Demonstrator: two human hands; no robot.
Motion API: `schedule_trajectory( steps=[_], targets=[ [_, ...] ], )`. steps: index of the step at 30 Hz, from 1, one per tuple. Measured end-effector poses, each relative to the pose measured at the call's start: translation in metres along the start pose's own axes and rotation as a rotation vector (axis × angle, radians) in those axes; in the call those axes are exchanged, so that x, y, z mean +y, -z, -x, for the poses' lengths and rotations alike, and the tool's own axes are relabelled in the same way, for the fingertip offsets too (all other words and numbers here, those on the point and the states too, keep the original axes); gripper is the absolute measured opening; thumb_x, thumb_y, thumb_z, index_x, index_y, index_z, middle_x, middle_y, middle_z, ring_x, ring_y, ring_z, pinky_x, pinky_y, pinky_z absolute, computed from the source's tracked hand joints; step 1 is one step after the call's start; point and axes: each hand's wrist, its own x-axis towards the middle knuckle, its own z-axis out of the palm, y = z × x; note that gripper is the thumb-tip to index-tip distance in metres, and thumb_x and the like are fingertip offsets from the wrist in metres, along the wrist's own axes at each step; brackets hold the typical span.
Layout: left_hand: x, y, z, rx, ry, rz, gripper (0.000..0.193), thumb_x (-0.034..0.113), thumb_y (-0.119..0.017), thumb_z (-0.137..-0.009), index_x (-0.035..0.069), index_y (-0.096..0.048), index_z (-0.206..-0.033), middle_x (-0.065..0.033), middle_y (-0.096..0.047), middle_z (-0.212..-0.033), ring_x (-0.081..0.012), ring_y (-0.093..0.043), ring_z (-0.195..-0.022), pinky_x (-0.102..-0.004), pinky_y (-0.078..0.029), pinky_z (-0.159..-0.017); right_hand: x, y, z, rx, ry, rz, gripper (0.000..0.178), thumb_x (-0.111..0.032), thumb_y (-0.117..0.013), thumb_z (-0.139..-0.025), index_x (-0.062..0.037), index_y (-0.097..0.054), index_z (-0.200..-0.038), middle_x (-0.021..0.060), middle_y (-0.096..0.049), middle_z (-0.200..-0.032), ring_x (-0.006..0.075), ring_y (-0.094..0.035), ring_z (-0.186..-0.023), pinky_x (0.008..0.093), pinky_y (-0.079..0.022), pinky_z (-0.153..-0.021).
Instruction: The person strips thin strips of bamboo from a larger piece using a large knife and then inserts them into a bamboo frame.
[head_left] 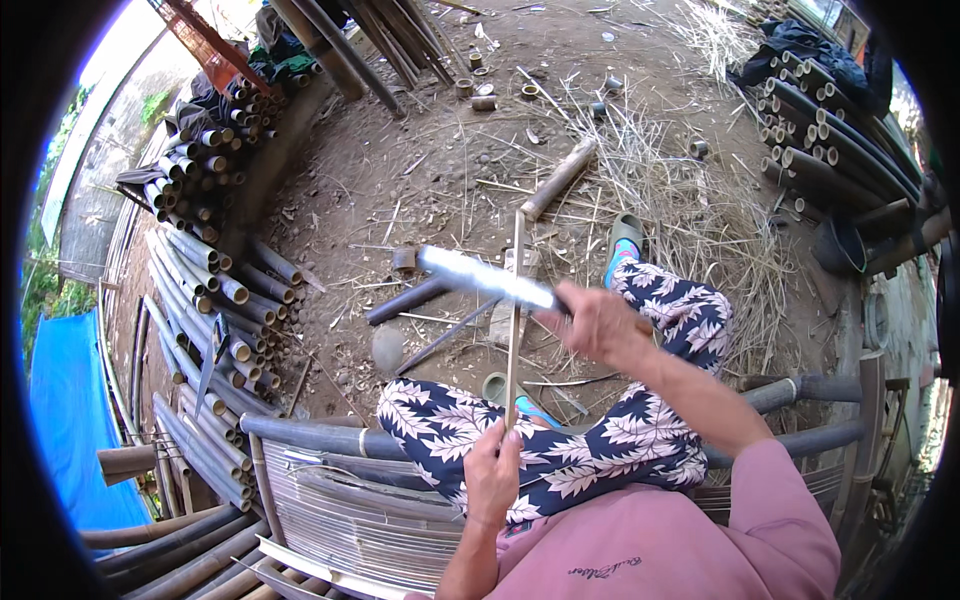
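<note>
My left hand (492, 470) is closed round the lower end of a thin bamboo strip (515, 330), which stands out away from my lap. The dark handle of a broad-bladed knife (480, 277) is in the grip of my right hand (598, 322). Its bright blade, partly washed out by glare, points left and crosses the strip near the middle. Whether the edge bites into the strip I cannot tell. Beneath the blade a wooden block (512, 322) stands on the ground, partly hidden by strip and knife.
Bamboo pole stacks lie at left (215, 270) and right (830, 140). A short bamboo log (560, 178) rests beyond the strip's far end. Cut bamboo rings (483, 102) and a heap of shavings (690, 200) litter the dirt floor. I sit on a bamboo bench (340, 436).
</note>
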Motion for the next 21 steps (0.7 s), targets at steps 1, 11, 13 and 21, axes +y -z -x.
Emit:
schedule_trajectory(
  steps=[1, 11, 13, 21],
  targets=[
    [-0.006, 0.003, 0.014, 0.022, -0.027, -0.010, 0.021, 0.009, -0.054, -0.095, -0.004, -0.067, -0.106, 0.0014, -0.054, -0.068, -0.0021, -0.040, -0.050, -0.0194, -0.032, -0.044, -0.001, 0.016, -0.014, -0.029, -0.125, 0.013, 0.051, -0.055, -0.049, -0.094, -0.0055, -0.058, -0.087, 0.0188, -0.062, -0.067, 0.0362, -0.064, -0.063, 0.0470, -0.051, -0.058],
    [0.023, 0.007, -0.011, -0.100, 0.173, 0.473, 0.036, 0.022, -0.045, -0.103, -0.002, -0.052, -0.129, -0.0033, -0.052, -0.064, -0.0046, -0.039, -0.041, -0.0177, -0.030, -0.035, -0.037, 0.010, 0.045, -0.083, 0.282, -0.011, 0.050, -0.059, -0.058, -0.087, -0.0090, -0.060, -0.086, 0.0122, -0.064, -0.074, 0.0296, -0.066, -0.067, 0.0410, -0.053, -0.062],
    [0.026, 0.003, -0.011, -0.089, 0.182, 0.464, 0.037, 0.021, -0.046, -0.103, -0.003, -0.050, -0.131, -0.0016, -0.050, -0.063, -0.0040, -0.038, -0.042, -0.0177, -0.029, -0.036, -0.040, 0.003, 0.051, -0.033, 0.333, -0.014, 0.052, -0.058, -0.056, -0.088, -0.0059, -0.060, -0.089, 0.0124, -0.063, -0.074, 0.0295, -0.065, -0.068, 0.0406, -0.053, -0.061],
    [0.023, 0.007, 0.027, -0.167, 0.200, 0.306, 0.036, 0.014, -0.046, -0.102, -0.004, -0.051, -0.133, 0.0002, -0.048, -0.061, -0.0032, -0.036, -0.044, -0.0186, -0.028, -0.040, 0.006, 0.035, -0.023, 0.040, -0.054, 0.001, 0.049, -0.053, -0.052, -0.094, -0.0057, -0.060, -0.086, 0.0147, -0.066, -0.070, 0.0288, -0.066, -0.057, 0.0421, -0.051, -0.049]
  ],
)
